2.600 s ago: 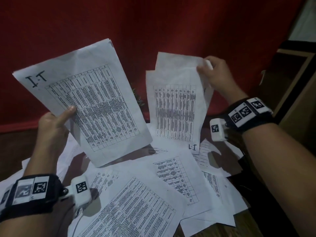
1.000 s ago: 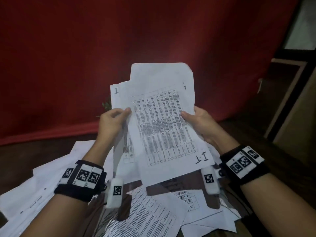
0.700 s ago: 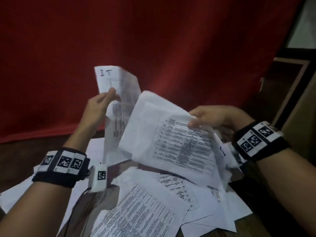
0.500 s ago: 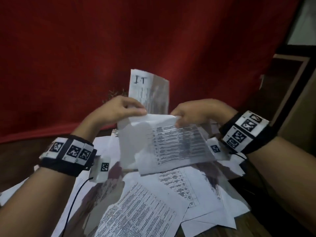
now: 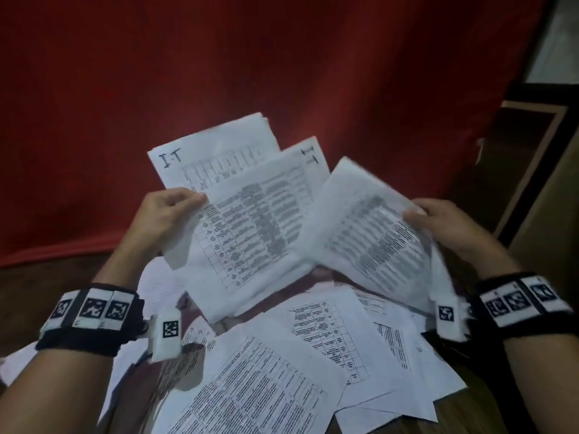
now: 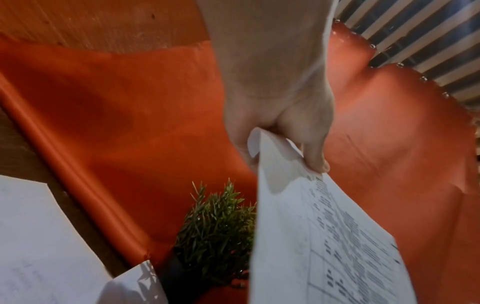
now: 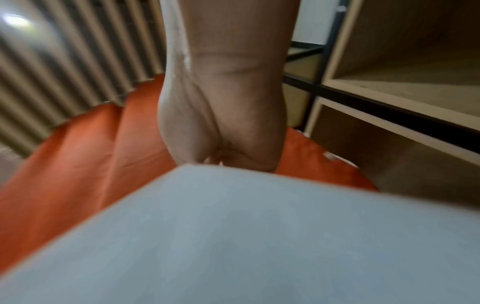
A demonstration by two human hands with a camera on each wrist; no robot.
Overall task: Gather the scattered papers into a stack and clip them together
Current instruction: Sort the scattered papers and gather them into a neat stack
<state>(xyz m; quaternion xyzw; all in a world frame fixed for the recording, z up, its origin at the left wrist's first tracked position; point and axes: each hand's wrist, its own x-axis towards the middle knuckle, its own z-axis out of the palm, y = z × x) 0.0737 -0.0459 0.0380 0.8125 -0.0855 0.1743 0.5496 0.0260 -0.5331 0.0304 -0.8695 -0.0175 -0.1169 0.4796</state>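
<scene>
Head view first: both hands are up over the bench (image 5: pixel 37 277), each with paper. The left hand (image 5: pixel 163 214) pinches a small fan of sheets (image 5: pixel 238 195) by their left edge, thumb on top, two of them marked with a handwritten "I-T" at the far corners. The right hand (image 5: pixel 445 227) grips a single sheet (image 5: pixel 366 220) by its right edge, tilted, its near-left corner overlapping the fan. Below them, the loose papers (image 5: pixel 282 371) lie scattered across the bench, overlapping every which way. So this looks like the gathering step, well short of done, and no clip shows anywhere in these views. The next move likely calls for sliding the right-hand sheet onto the fan, then squaring the edges, since the held sheets sit askew.

Left wrist view adds what the head camera misses: thumb and fingers closed on the folded-over paper edge, and a small green plant (image 6: pixel 215 232) standing at the far side in front of the red cloth (image 6: pixel 116 123). Right wrist view is mostly filled by the blank back of its sheet, blurred; the fingers are hidden behind it, with wooden shelving (image 7: pixel 389 82) off to the right.
</scene>
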